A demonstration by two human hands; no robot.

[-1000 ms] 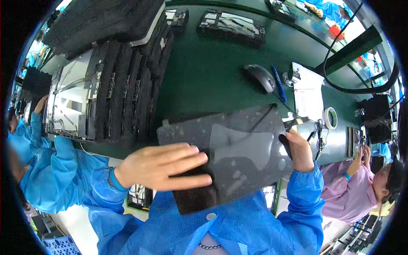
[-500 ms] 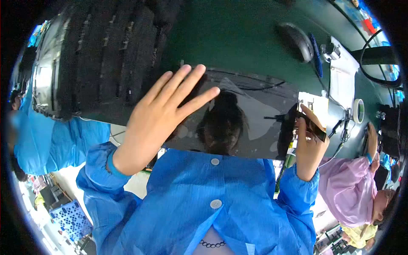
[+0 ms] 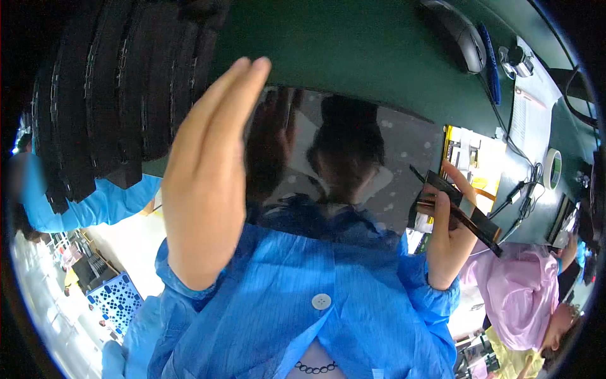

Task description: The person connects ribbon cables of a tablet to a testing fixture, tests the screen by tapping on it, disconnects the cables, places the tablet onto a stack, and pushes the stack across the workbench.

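A glossy black flat panel (image 3: 398, 148) lies in front of me and mirrors my head and raised hand. My left hand (image 3: 208, 177) is up edge-on at the panel's left end, fingers stretched out and holding nothing; I cannot tell whether it touches the panel. By the panel's right end, my right hand (image 3: 451, 230) has its fingers closed around a slim black flat-handled tool (image 3: 476, 221), whose exact kind is unclear. Beneath and beyond that hand lies a white and yellow printed piece (image 3: 476, 155), partly covered by the fingers.
Tall black ribbed stacks (image 3: 101, 95) stand at the left on the green table (image 3: 315, 44). Toward the right are a computer mouse (image 3: 454, 38), a blue stick (image 3: 489, 63), a paper sheet (image 3: 533, 107), a tape roll (image 3: 552, 169) and cables (image 3: 527, 196). Co-workers sit on both sides.
My left hand has turned from flat and spread over the panel to edge-on, with its fingers closer together. The black tool has tilted in my right hand. The whole view has shifted slightly.
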